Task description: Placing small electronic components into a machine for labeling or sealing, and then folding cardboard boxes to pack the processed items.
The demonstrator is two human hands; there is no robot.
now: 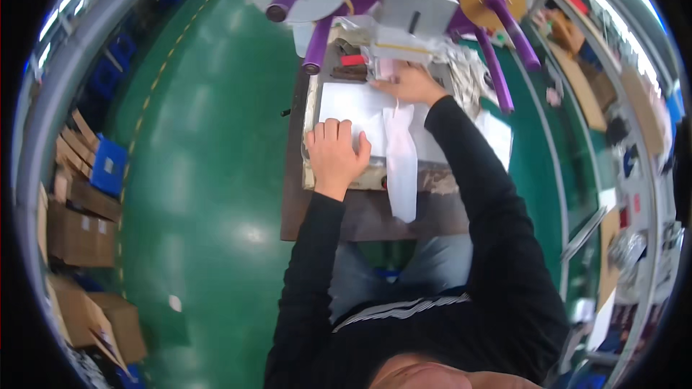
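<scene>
Hands' (335, 153) fingertips hidden over sheet (353, 104)

R hand (411, 85) fingertips hidden in machine (414, 7); clutter at its base blurred.

Head-worn fisheye, steeply downward, close.

Small brown worktable (375, 216) on a green floor (209, 173)

A white sheet (353, 104) lies flat on top, under the left hand (334, 151) and reaching up to the right hand (412, 85). A white bag (401, 162) lies between the hands and droops over the near edge. A red piece (352, 60) sits just left of the right hand. Cardboard boxes (76, 223) sit on the floor far left of the left hand.
</scene>
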